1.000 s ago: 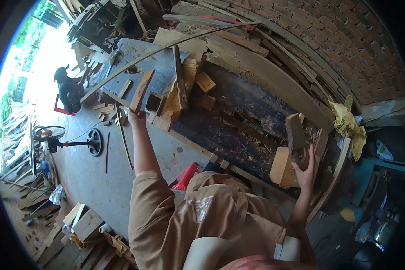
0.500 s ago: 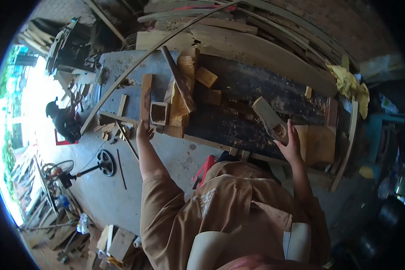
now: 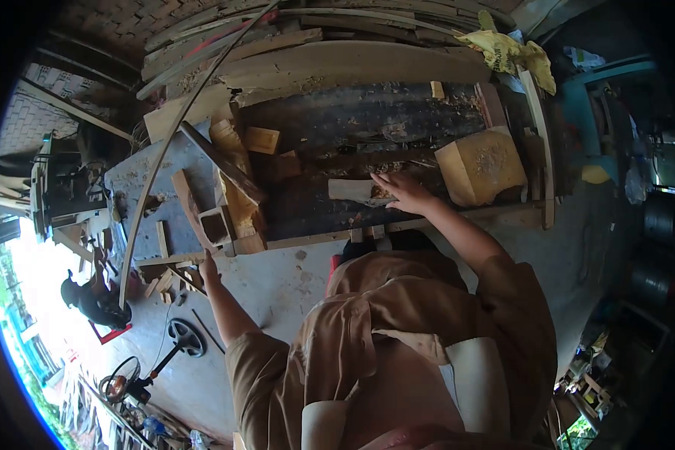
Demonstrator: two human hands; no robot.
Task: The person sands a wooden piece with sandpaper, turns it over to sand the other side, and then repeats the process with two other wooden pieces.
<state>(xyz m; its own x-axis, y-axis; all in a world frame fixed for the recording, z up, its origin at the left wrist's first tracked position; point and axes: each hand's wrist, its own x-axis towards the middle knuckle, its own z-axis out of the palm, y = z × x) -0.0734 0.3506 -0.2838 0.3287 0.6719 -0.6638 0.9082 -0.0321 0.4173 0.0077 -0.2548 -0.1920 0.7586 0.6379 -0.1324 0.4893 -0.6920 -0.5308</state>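
Note:
My left hand (image 3: 211,270) is closed around the near end of a narrow wooden board (image 3: 190,201), beside a hollow square wooden box (image 3: 216,226). My right hand (image 3: 403,193) rests with stretched fingers over the right end of a greyish wood block (image 3: 349,190), which lies flat on the dark workbench (image 3: 307,127). That end of the block has a hollowed patch, partly under the fingers. To the right of this hand sits a large yellowish wood block (image 3: 481,169).
A dark wooden bar (image 3: 221,163) lies across a rough yellow timber (image 3: 236,180). A small wood block (image 3: 262,140) is behind it. A long thin strip (image 3: 157,161) crosses the bench's left side. On the floor stands a fan (image 3: 121,382).
My right hand has lowered the greyish block from a tilted hold onto the bench, and its fingers have loosened. The view has turned toward the right; my left hand stays at the board's end.

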